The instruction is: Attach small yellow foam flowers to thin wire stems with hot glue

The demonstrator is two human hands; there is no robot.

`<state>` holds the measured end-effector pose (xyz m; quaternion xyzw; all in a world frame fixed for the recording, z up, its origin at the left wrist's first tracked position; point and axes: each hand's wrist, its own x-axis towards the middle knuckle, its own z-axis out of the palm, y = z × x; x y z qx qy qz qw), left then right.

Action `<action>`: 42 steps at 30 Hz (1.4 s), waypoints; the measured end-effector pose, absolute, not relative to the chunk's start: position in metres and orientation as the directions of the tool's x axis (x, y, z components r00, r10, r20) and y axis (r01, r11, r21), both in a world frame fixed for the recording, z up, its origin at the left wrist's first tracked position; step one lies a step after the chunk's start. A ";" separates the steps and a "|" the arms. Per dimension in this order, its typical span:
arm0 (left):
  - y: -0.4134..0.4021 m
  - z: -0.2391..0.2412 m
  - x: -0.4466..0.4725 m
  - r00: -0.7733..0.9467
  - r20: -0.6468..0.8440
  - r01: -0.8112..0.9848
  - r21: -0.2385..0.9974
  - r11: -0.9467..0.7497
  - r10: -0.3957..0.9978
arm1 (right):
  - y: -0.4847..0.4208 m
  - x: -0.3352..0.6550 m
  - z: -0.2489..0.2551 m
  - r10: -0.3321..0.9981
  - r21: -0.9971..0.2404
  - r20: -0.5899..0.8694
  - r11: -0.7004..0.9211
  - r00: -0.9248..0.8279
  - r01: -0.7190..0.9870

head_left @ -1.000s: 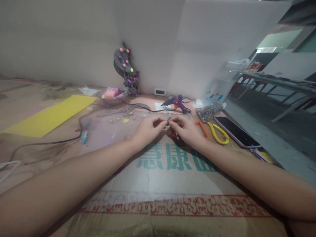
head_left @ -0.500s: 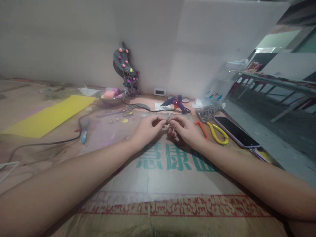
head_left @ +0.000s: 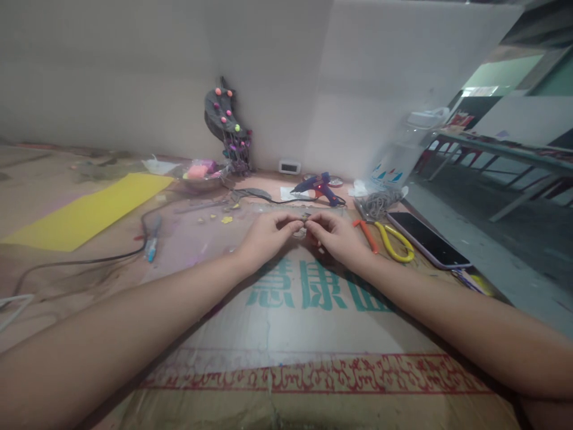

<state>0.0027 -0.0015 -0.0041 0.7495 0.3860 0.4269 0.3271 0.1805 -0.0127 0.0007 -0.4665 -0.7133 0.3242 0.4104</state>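
My left hand [head_left: 271, 235] and my right hand [head_left: 333, 233] meet over the middle of the cardboard-covered table [head_left: 299, 334]. Thumbs and fingertips of both are pinched close together around something small, mostly hidden and too blurred to name. A thin pale loop seems to show just under the fingertips. Behind the hands lies a blue hot glue gun [head_left: 319, 187] with a red light on it. Pliers with one orange and one yellow handle [head_left: 396, 243] rest beside my right wrist.
At the right are a phone [head_left: 427, 240], grey yarn [head_left: 378, 204] and a large bottle [head_left: 398, 152]. A yellow sheet [head_left: 89, 209], a blue-tipped pen [head_left: 152, 242] and a black cord lie left. A grey crescent with pompoms [head_left: 221, 112] leans on the wall.
My right hand's fingers have curled in slightly, and its thumb has come closer to my left thumb. Everything else stays in place.
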 end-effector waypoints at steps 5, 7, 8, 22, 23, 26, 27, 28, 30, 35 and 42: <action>-0.004 -0.001 0.005 0.317 0.390 0.285 0.830 -0.479 0.864 | -0.013 0.180 0.000 0.909 -0.765 0.350 0.416 -0.226 0.492; -0.005 -0.001 0.006 0.311 0.392 0.293 0.827 -0.480 0.866 | -0.013 0.181 -0.001 0.895 -0.730 0.373 0.447 -0.246 0.518; -0.005 -0.001 0.006 0.309 0.394 0.298 0.824 -0.481 0.866 | -0.013 0.181 -0.001 0.886 -0.711 0.388 0.463 -0.254 0.530; -0.003 -0.001 0.005 0.299 0.421 0.337 0.793 -0.508 0.856 | -0.013 0.182 -0.002 0.878 -0.749 0.386 0.477 -0.283 0.459; -0.004 -0.001 0.005 0.300 0.425 0.331 0.793 -0.511 0.854 | -0.014 0.182 -0.001 0.882 -0.763 0.374 0.469 -0.288 0.445; -0.003 -0.001 0.005 0.305 0.436 0.314 0.793 -0.522 0.847 | -0.015 0.182 -0.001 0.892 -0.777 0.354 0.447 -0.280 0.443; -0.003 -0.001 0.005 0.304 0.443 0.314 0.789 -0.528 0.843 | -0.015 0.182 -0.001 0.894 -0.776 0.355 0.444 -0.272 0.448; -0.002 -0.001 0.005 0.300 0.454 0.317 0.782 -0.537 0.839 | -0.015 0.182 -0.002 0.895 -0.774 0.359 0.445 -0.266 0.451; -0.001 -0.003 0.005 0.288 0.482 0.328 0.762 -0.559 0.827 | -0.014 0.183 -0.003 0.892 -0.771 0.365 0.450 -0.267 0.450; 0.001 -0.006 0.004 0.289 0.464 0.329 0.773 -0.542 0.837 | -0.013 0.183 -0.003 0.897 -0.780 0.360 0.441 -0.257 0.444; -0.005 -0.001 0.004 0.316 0.393 0.304 0.820 -0.484 0.864 | -0.016 0.181 0.005 0.891 -0.707 0.395 0.450 -0.223 0.545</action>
